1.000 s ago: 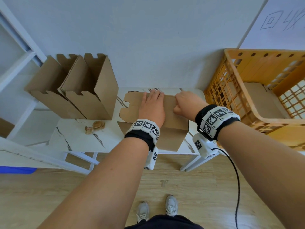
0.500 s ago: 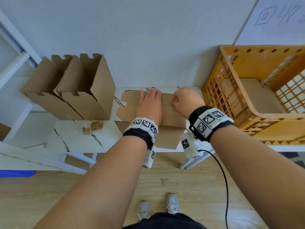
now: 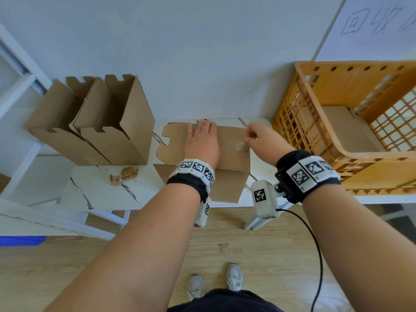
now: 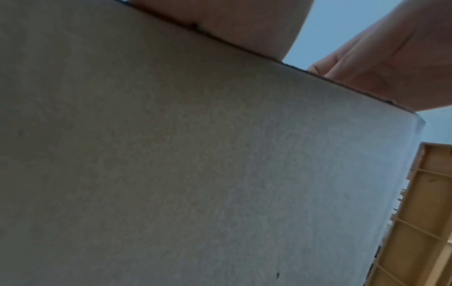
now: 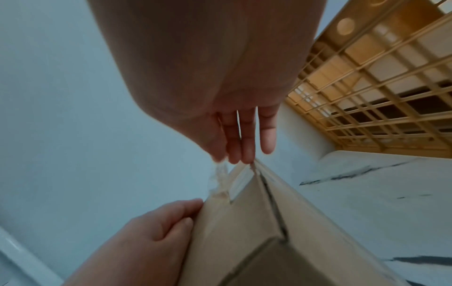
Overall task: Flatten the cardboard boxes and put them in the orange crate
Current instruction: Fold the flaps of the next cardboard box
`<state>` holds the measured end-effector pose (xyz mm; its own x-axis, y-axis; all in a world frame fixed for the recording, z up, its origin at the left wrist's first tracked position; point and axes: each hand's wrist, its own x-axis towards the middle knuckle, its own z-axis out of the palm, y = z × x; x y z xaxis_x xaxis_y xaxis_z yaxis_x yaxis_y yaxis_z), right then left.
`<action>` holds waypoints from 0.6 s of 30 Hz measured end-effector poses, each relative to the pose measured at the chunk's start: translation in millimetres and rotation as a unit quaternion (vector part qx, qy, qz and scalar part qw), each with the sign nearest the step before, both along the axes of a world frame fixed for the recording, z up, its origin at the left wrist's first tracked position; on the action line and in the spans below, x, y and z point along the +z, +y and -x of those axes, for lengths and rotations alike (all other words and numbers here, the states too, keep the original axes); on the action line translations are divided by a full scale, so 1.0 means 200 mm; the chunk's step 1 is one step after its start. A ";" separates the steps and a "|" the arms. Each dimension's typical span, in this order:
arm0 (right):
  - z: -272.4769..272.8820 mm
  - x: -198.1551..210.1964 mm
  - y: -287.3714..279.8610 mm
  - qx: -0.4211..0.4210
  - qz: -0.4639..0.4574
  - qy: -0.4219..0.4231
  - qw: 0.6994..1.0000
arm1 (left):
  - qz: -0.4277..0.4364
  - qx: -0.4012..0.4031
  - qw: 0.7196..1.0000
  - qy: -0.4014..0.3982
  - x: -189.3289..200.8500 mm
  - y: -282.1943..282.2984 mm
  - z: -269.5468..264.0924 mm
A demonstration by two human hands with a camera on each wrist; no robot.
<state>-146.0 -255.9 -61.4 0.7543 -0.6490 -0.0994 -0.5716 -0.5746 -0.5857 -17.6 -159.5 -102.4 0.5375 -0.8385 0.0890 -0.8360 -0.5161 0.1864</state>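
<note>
Since a second ago the right hand (image 3: pixel 256 136) has lifted off the flattened box (image 3: pixel 229 152), now pinching a clear strip of tape (image 5: pixel 220 180) peeling from its edge. On the desk (image 3: pixel 101 190), two upright boxes (image 3: pixel 101 124) stand at the left beside cardboard scraps (image 3: pixel 123 174). The left hand (image 3: pixel 201 143) presses flat, fingers together, on the flattened box. The orange crate (image 3: pixel 351 131) at right holds flat cardboard (image 3: pixel 344 129).
</note>
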 end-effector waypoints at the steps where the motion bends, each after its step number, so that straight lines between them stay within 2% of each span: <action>1: 0.01 0.00 0.00 -0.011 -0.006 -0.013 1.000 | 0.002 -0.001 1.000 0.004 0.00 0.00 0.00; 5: 0.02 -0.01 0.00 -0.026 -0.012 -0.044 0.999 | 0.000 0.001 1.000 0.015 0.00 0.01 0.01; 12: 0.00 -0.04 0.01 -0.066 0.040 -0.019 0.997 | -0.003 0.001 1.000 0.016 0.00 0.02 0.01; 15: 0.02 -0.05 0.02 -0.094 0.040 -0.051 0.993 | -0.005 0.000 1.000 0.016 0.00 0.02 0.01; 18: 0.02 -0.04 0.05 -0.068 0.023 -0.053 0.996 | -0.007 0.003 1.000 0.015 0.00 0.02 0.01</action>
